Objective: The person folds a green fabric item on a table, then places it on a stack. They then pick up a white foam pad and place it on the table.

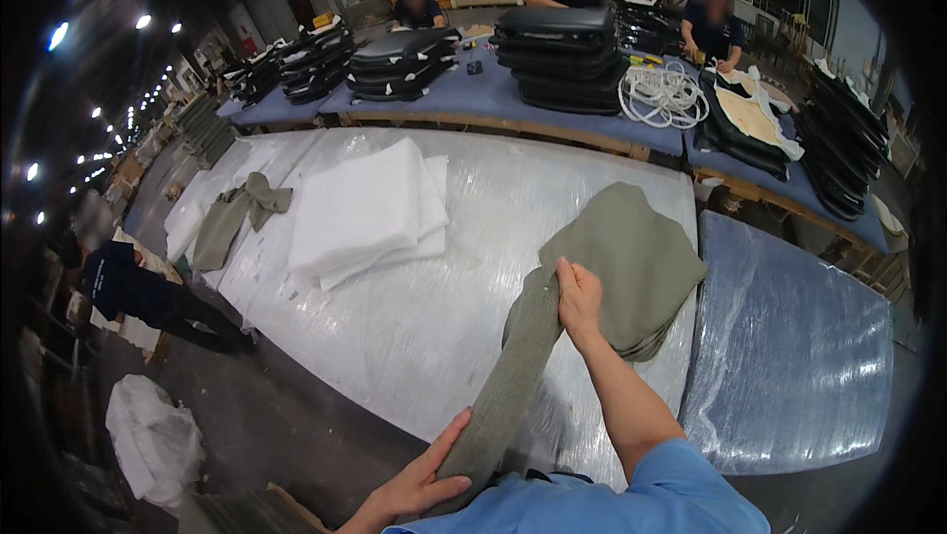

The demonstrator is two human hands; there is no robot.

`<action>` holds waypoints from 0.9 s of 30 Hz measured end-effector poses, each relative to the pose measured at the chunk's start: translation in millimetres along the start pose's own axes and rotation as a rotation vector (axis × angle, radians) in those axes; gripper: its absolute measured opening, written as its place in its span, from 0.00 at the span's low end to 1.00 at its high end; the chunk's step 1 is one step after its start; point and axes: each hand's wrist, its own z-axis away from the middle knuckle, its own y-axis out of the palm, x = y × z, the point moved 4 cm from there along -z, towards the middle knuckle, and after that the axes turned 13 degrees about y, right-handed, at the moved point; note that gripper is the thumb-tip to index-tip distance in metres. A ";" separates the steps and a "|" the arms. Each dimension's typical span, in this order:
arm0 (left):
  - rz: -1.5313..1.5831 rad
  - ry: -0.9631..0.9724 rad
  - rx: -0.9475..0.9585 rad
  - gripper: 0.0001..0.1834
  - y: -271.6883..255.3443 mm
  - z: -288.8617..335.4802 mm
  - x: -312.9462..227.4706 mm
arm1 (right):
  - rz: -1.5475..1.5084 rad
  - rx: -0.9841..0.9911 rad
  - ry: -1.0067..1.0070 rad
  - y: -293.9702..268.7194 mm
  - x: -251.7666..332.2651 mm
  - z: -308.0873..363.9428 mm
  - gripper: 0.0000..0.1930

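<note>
A long strip of grey-green fabric (513,371) runs slantwise from near my body up to the right. My left hand (429,475) grips its near end, thumb on one side and fingers on the other. Higher up, my right hand (579,295) is closed on the fabric's far end, thumb on top. Beside that hand, a stack of cut grey-green fabric pieces (636,258) lies on the film-wrapped table (473,278). The fabric's far end meets the stack's left edge; whether it belongs to a piece from the stack I cannot tell.
White foam sheets (360,209) and a crumpled green fabric piece (237,218) lie to the left. Blue tables (473,90) beyond carry black padded stacks (557,61) and coiled white cord (661,95). Several people work around. A blue wrapped surface (789,347) adjoins at right.
</note>
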 end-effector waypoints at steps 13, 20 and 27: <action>-0.374 0.202 0.002 0.47 -17.5 -146.6 24.9 | -0.579 0.182 0.062 -21.5 1.4 91.4 0.09; -0.542 0.316 0.075 0.46 -11.2 -167.0 3.2 | -0.763 0.338 0.195 -19.8 3.3 110.1 0.17; -0.610 0.283 0.106 0.44 -12.1 -173.8 -11.0 | -0.850 0.365 0.277 -8.0 5.8 107.8 0.15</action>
